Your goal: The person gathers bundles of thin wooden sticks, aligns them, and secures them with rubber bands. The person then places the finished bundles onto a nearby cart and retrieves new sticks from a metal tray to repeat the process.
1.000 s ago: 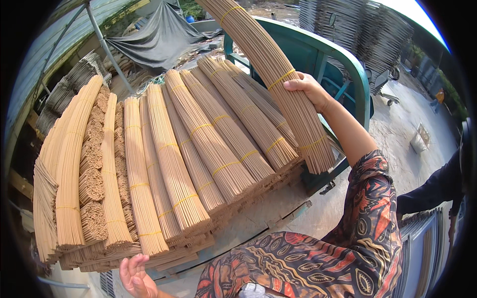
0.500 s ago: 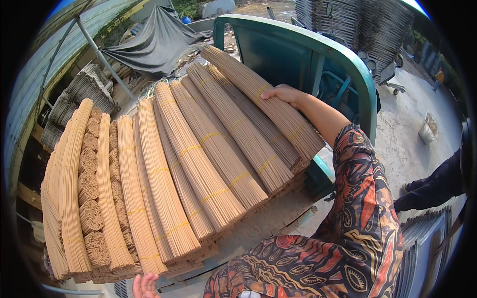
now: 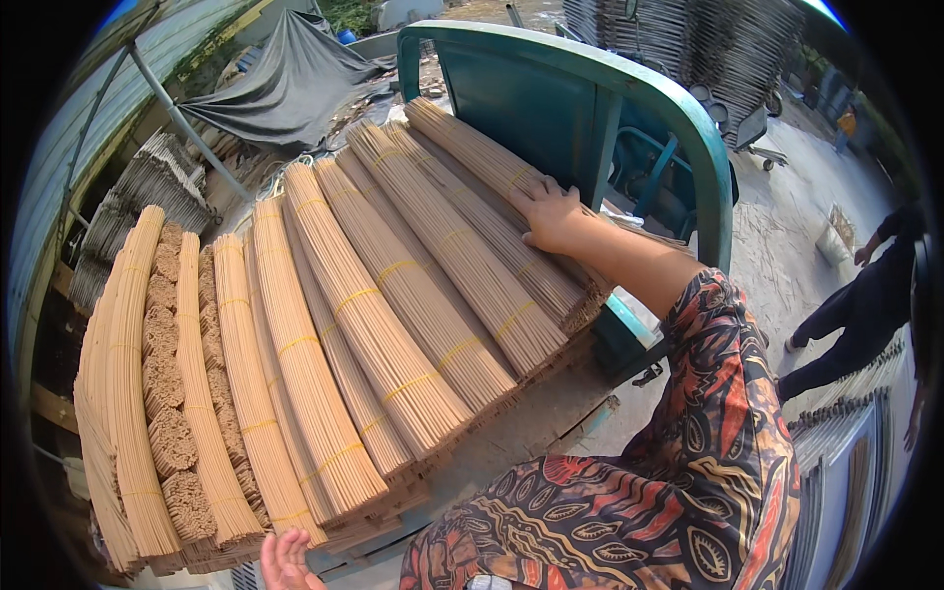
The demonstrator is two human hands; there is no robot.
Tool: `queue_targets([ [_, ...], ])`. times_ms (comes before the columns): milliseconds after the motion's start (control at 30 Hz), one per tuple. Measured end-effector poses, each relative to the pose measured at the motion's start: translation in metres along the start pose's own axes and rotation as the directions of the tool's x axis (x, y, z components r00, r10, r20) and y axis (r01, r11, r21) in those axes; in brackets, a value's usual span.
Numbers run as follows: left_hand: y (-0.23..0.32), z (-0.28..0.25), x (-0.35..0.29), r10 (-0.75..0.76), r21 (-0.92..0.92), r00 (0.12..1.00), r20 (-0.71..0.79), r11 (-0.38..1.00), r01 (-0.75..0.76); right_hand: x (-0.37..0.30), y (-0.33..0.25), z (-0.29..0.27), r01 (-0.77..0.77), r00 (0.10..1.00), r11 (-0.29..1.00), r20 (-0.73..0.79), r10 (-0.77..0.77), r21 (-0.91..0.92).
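- Straw-coloured left bundles (image 3: pixel 138 393), lying lengthwise, flank rows of end-on bundles (image 3: pixel 175 433). We judge that the crosswise rows fill the gap and limit rolling. Behind, we note sheet roofing (image 3: pixel 69 118) and a grey stack (image 3: pixel 147 192).
- Left hand (image 3: pixel 283 562): located at the lower edge, fingers loosely curled, holding nothing that we can see. It is just beside the near ends of the pile; we cannot tell whether it touches them.
- Middle bundles (image 3: pixel 379 305): laid side by side along the top of the pile. We read the yellow bands (image 3: pixel 356 297) as ties that stop each bundle from spreading. Beyond the far ends hangs a dark tarpaulin (image 3: pixel 285 88); below the near ends is a worn, dusty grey surface (image 3: pixel 546 398).
- Rightmost bundle (image 3: pixel 472 147): located on the pile, beside the green panel (image 3: pixel 521 88), which in our judgement serves as a side stop.
- Right hand (image 3: pixel 553 214): palm down on the rightmost bundle, fingers spread and not closed round it. We judge that this contact steadies the bundle.
- Ground (image 3: pixel 772 256): pale, sunlit, littered with scraps. We locate a white bucket (image 3: pixel 836 236), a co-worker (image 3: pixel 865 305) in dark clothing and, at lower right, framed panels (image 3: pixel 836 492).
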State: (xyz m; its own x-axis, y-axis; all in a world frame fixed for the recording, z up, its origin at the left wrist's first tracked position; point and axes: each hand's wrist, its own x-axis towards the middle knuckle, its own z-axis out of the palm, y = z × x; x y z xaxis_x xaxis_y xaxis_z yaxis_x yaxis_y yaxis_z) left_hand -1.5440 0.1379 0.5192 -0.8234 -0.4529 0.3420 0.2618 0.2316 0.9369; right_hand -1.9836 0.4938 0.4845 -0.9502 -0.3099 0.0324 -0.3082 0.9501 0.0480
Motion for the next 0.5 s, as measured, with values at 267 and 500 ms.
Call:
queue_targets([
  [267, -0.012, -0.008, -0.005, 0.011, -0.078, 0.995, 0.101, 0.997, -0.003, 0.001, 0.027, 0.012, 0.037, 0.999, 0.995, 0.001, -0.037, -0.091],
  [500, -0.021, -0.023, -0.025, 0.054, 0.017, 0.992, 0.118, 0.998, -0.056, -0.066, 0.010, -0.021, 0.008, 0.961, 0.983, -0.272, 0.043, 0.183],
])
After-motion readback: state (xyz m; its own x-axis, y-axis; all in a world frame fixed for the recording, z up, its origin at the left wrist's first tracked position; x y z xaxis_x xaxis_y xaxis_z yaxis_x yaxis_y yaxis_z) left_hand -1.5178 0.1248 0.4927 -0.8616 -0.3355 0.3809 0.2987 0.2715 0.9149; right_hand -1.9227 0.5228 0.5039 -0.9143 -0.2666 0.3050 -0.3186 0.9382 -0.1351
